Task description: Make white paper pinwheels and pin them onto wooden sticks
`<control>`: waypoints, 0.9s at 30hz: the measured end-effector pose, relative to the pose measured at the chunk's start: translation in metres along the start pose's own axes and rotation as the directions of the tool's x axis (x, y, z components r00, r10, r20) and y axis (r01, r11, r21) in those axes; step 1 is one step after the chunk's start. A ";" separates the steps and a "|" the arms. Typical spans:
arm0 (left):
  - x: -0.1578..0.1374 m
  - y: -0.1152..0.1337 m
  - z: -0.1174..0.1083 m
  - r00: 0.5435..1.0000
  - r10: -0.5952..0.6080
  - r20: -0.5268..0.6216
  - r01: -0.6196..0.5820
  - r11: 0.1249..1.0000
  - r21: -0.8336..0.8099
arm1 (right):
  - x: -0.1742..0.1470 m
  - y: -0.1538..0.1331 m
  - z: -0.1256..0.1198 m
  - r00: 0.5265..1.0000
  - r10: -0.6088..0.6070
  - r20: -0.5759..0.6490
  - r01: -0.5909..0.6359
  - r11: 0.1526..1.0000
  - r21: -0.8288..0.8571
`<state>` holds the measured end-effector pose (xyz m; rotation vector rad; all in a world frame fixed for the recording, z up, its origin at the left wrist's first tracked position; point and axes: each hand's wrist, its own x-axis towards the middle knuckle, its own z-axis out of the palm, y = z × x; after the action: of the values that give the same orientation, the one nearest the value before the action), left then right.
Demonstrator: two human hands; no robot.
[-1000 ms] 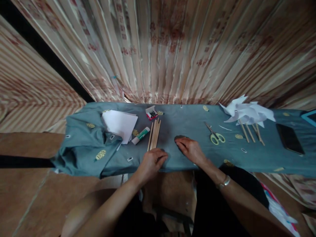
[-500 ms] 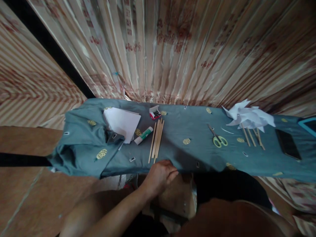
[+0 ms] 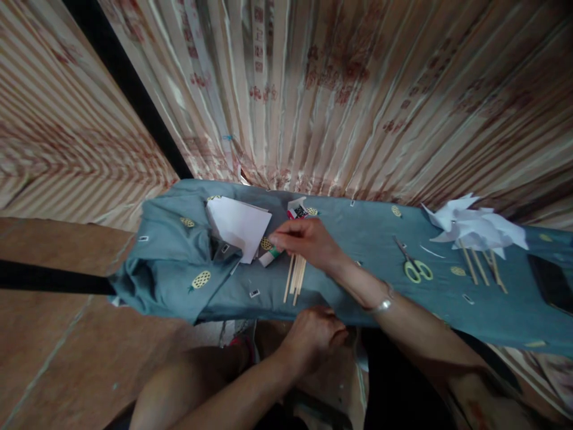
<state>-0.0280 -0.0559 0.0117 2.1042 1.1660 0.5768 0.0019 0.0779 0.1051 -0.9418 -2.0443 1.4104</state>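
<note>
Right hand (image 3: 307,242) hovers over the green-and-white cylindrical tube (image 3: 269,257), between flat white paper sheets (image 3: 239,227) and thin pale wooden sticks (image 3: 294,283). Fingertips bunched close; can't tell if they pinch anything, too blurred. Left hand (image 3: 316,334) curled at the near edge of the blue-grey cloth-covered table (image 3: 373,233), contents hidden. I'd keep the wrist high, avoid rolling the sticks.

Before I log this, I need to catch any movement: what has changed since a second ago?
The right hand has moved left, from between the sticks and scissors to over the glue stick and sticks, partly hiding both. The left hand has drawn back from the sticks' near ends toward the person. Whether either holds anything is unclear. The scissors, paper and pinwheels stayed put.
</note>
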 end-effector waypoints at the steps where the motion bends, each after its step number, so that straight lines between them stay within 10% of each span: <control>1: 0.000 0.002 -0.001 1.000 0.003 0.031 -0.003 1.000 0.023 | 0.020 0.013 0.001 0.999 0.014 -0.041 -0.021 0.984 -0.176; 4: 0.001 0.008 -0.006 0.994 0.002 0.107 -0.011 0.997 0.081 | 0.065 0.036 0.005 1.000 -0.006 -0.016 -0.007 0.722 -0.692; 7: 0.003 0.011 -0.009 0.994 0.009 0.113 -0.020 0.995 0.095 | 0.091 0.040 0.013 0.998 0.056 0.012 -0.020 0.538 -0.843; 27: 0.005 0.008 -0.007 0.996 0.045 0.076 -0.052 0.995 0.088 | 0.117 0.046 0.012 0.995 0.096 0.001 -0.044 0.456 -0.889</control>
<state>-0.0255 -0.0519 0.0224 2.2160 1.1214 0.4724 -0.0704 0.1703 0.0584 -1.3821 -2.8438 0.2216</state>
